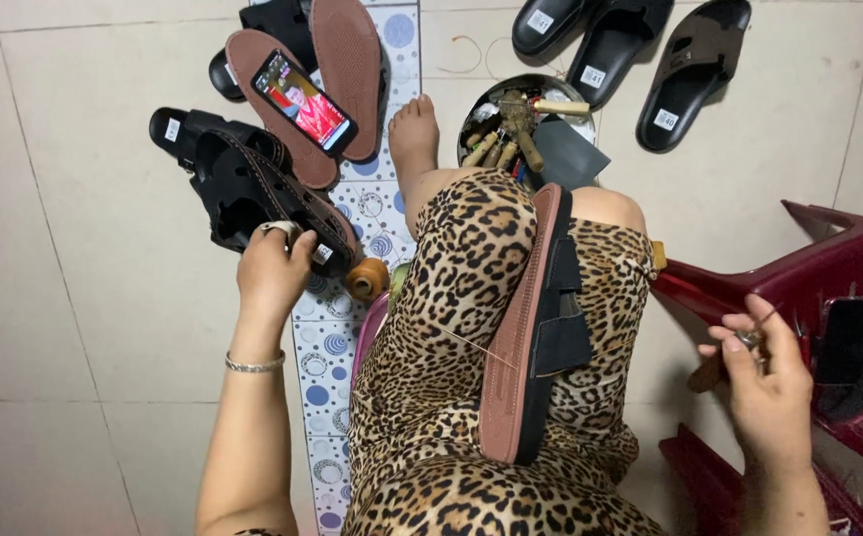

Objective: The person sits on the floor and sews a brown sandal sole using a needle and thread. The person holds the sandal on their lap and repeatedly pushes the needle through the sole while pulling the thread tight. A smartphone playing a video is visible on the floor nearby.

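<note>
1. A black sandal with a pinkish-brown sole (535, 328) lies on its edge across the person's lap, between the leopard-print knees, sole side toward the left leg and black straps toward the right
2. A thin pale thread (471, 344) runs out from the sole's edge across the left thigh
3. The right hand (764, 382) is out to the right of the lap, well apart from the sandal; its fingers are curled and pinch a small wooden-handled tool (724, 359) with a metal tip, held above the edge of a dark red plastic chair (828, 268)
4. The left hand (272, 268) reaches out to the left, fingers closed around the strap of another black sandal (263, 194) that sits on the floor; a silver bracelet (255, 365) circles that wrist
5. Just beside the left hand, near the knee, stands a brown spool of thread (366, 279)
6. Beyond the held sandal, two pinkish-brown soles (347, 69) lie bottom-up on a strip of patterned tile, and a phone (304, 100) with a lit screen rests on top of one of them
7. The person's bare foot (413, 134) points forward, between the soles and a round metal tin (496, 94) filled with wooden-handled tools
8. A dark grey square sheet (570, 154) leans at the tin's near side
9. Three black slide sandals (694, 69) with small white size tags lie on the pale tiled floor (74, 298) at the far right
10. A dark phone (846, 339) lies on the red chair, close to the right hand
</note>
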